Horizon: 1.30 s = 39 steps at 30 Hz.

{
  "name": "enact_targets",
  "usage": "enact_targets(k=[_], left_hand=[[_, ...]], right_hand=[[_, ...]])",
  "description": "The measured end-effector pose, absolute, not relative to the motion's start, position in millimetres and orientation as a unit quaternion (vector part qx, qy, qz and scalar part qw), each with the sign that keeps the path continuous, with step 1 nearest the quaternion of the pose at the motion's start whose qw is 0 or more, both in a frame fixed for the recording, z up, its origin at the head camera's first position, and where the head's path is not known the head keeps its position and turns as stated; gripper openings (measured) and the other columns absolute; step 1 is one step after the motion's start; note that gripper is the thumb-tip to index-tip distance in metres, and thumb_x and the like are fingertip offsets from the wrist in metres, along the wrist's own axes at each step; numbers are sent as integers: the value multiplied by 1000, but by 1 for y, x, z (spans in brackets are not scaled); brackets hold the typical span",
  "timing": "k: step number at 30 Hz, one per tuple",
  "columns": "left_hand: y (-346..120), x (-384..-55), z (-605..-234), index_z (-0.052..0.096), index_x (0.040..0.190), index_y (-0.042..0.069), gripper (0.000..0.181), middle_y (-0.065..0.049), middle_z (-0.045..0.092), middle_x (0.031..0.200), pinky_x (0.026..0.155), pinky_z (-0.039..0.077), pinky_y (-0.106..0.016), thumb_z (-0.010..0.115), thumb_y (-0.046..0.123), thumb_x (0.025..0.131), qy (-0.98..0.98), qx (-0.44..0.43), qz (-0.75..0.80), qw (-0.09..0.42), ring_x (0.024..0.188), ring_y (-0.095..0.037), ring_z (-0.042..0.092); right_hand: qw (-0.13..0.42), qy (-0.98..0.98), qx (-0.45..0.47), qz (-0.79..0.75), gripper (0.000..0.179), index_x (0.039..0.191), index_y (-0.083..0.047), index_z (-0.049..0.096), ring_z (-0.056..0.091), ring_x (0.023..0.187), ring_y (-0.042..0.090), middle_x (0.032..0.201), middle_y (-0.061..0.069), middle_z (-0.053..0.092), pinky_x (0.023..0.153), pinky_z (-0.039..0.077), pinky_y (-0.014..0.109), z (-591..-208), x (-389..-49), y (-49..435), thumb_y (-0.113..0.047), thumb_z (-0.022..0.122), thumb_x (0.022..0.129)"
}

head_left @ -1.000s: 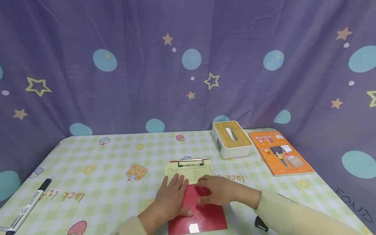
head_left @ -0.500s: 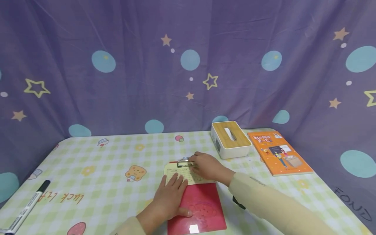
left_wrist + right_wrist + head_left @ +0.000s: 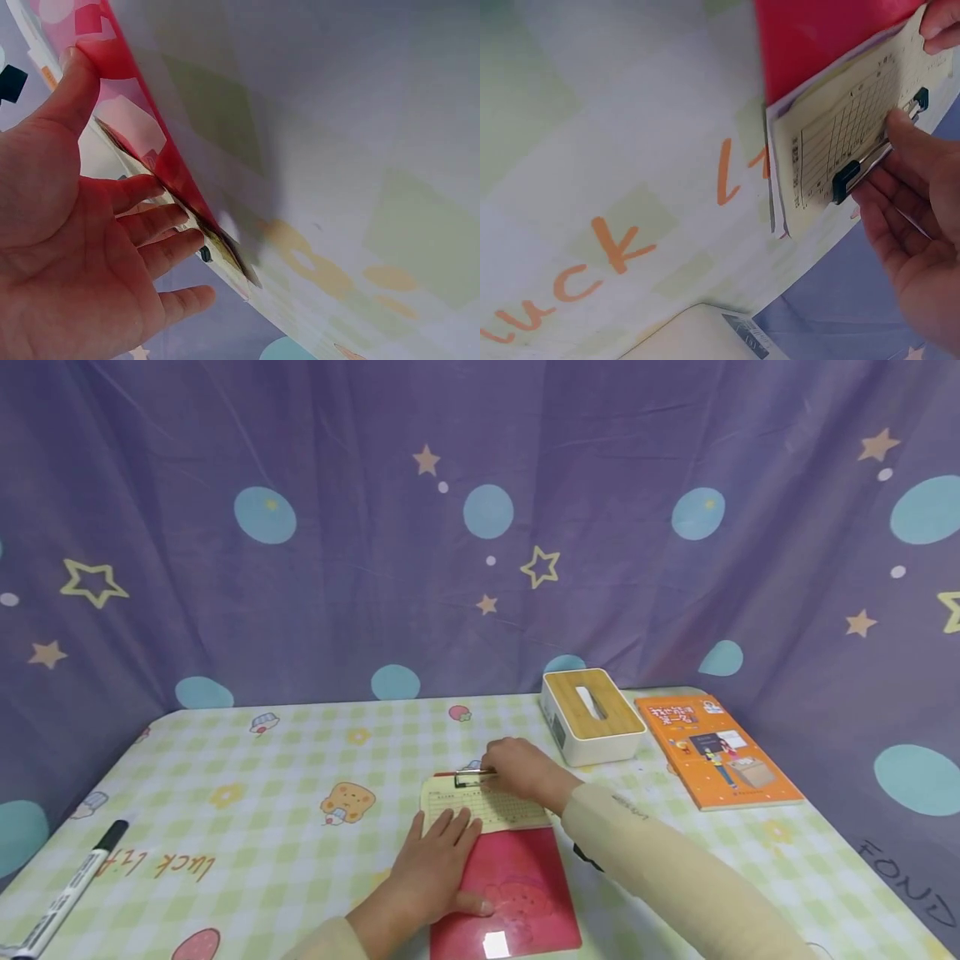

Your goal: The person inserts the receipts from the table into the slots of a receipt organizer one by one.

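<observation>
A red clipboard (image 3: 528, 893) lies on the table, with a pad of yellowish printed forms (image 3: 442, 797) across its far half. My left hand (image 3: 435, 868) rests flat over the clipboard and the near edge of the forms, fingers spread. At the far edge, my right hand (image 3: 525, 771) grips the metal clip (image 3: 467, 780). In the right wrist view the thumb lies on the front of the clip (image 3: 874, 156), its other fingers curled behind. The black-ended clip sits over the forms (image 3: 847, 120). From the left wrist, fingertips (image 3: 169, 214) show along the board's side.
Behind the clipboard to the right stands a white tissue box (image 3: 600, 718) with a wooden lid. An orange book (image 3: 720, 752) lies beside it, near the table's right edge. A black-capped marker (image 3: 71, 889) lies at far left. A purple curtain (image 3: 330, 527) hangs behind the table.
My right hand has moved away from me, from over the red board to the clip at its far edge, and now grips it. The left hand stays in place.
</observation>
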<state>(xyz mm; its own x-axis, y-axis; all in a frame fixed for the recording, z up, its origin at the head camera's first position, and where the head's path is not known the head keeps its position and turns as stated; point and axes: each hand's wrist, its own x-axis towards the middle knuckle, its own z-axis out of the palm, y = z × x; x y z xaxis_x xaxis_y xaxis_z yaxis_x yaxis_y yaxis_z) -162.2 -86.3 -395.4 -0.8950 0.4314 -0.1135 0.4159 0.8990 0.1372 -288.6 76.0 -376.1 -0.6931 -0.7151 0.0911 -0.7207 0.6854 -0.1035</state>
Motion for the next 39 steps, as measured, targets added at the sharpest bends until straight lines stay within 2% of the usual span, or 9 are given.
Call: enact_targets(k=[11, 23, 29, 34, 39], left_hand=[[-86, -161, -391, 46, 150, 2, 102, -17, 41, 156, 115, 25, -60, 77, 65, 75, 973, 213, 45, 75, 144, -37, 38], [-85, -162, -389, 45, 150, 2, 108, -17, 41, 156, 116, 25, -59, 80, 66, 71, 975, 206, 40, 76, 145, -37, 36], [-84, -163, -389, 44, 150, 2, 110, -17, 41, 156, 116, 23, -59, 83, 64, 69, 975, 201, 53, 77, 146, -36, 35], [-84, -163, -389, 40, 154, 8, 112, -17, 42, 156, 116, 22, -61, 84, 63, 68, 974, 206, 67, 70, 146, -37, 33], [-85, -163, -389, 43, 153, 11, 108, -17, 41, 156, 116, 22, -61, 85, 62, 68, 972, 214, 77, 64, 147, -37, 32]], right_hand=[[77, -888, 453, 20, 10, 79, -11, 77, 59, 65, 19, 68, 1, 56, 65, 49, 33, -380, -293, 78, -14, 80, 87], [50, -890, 453, -4, 13, 77, -13, 77, 63, 70, 22, 71, 2, 62, 70, 52, 34, -372, -294, 76, -17, 79, 89], [32, -894, 447, -7, 11, 81, -13, 79, 65, 74, 21, 74, 1, 64, 74, 52, 33, -369, -293, 75, -18, 79, 90], [27, -895, 444, -7, 13, 79, -13, 78, 65, 74, 22, 73, 1, 64, 74, 52, 34, -368, -293, 75, -19, 78, 90], [25, -896, 442, 3, 15, 76, -13, 76, 64, 72, 22, 73, 1, 63, 73, 51, 34, -369, -293, 76, -19, 79, 89]])
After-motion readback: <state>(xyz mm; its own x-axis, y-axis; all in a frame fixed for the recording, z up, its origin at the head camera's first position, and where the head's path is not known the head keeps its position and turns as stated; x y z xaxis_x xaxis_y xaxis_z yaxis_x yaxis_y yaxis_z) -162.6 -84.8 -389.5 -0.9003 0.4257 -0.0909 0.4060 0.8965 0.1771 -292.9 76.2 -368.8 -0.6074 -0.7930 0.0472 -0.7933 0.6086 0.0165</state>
